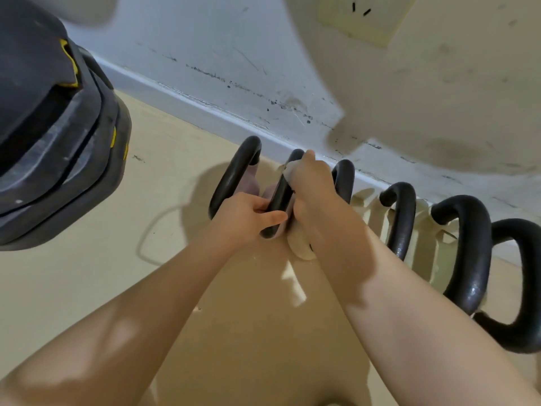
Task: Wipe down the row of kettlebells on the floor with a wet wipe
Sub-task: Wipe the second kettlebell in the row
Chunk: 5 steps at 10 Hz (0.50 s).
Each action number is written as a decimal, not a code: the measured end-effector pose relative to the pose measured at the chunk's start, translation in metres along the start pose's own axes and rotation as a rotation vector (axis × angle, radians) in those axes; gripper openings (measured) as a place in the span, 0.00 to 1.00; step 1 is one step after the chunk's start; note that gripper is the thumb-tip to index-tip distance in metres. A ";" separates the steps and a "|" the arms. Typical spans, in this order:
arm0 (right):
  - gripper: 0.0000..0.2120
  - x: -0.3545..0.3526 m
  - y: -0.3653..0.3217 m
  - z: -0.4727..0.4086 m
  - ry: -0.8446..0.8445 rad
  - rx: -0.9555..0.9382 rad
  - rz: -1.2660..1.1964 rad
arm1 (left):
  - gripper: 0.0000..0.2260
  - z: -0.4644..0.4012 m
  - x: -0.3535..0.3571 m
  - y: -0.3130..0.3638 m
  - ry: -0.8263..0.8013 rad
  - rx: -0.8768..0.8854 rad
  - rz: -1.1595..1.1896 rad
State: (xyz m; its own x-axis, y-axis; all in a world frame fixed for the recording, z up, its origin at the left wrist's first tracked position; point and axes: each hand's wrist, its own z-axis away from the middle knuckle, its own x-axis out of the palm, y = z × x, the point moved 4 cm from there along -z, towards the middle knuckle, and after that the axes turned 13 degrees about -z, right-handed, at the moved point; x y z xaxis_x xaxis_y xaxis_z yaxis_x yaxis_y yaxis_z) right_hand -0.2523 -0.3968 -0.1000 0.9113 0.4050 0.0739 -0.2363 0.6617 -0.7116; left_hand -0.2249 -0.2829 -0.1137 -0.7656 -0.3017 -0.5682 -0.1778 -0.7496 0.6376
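Several kettlebells with black handles stand in a row along the wall, their bodies mostly hidden by my arms. My left hand [248, 216] grips the lower part of the second handle [281, 191] from the left. My right hand [310, 186] presses a white wet wipe [288, 169] against the upper part of that same handle. The leftmost handle [234, 177] stands free beside it. More handles follow to the right: a third handle [344, 178], a fourth handle [402, 218] and a large handle [471, 253].
A big dark weight with yellow markings [52, 127] sits at the left on the beige floor [117, 259]. A scuffed white baseboard and wall [205, 54] run behind the row. A wall socket [360, 16] is at the top right.
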 end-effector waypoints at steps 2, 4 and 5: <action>0.11 -0.007 0.007 -0.008 0.021 0.071 -0.051 | 0.11 -0.001 0.000 0.002 0.004 0.029 -0.034; 0.18 -0.012 0.028 0.018 -0.111 0.100 0.065 | 0.11 -0.002 -0.001 0.003 -0.009 0.035 -0.056; 0.16 -0.005 0.007 0.009 -0.060 0.054 0.087 | 0.13 -0.002 -0.001 0.003 -0.003 0.049 -0.089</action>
State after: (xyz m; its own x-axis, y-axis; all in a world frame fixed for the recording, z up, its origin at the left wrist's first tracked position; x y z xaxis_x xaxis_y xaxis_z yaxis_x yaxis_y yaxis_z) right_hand -0.2619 -0.3886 -0.0995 0.8653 0.4980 0.0564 -0.3328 0.6551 -0.6783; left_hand -0.2239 -0.2861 -0.1122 -0.7472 -0.2331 -0.6224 -0.2753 -0.7438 0.6091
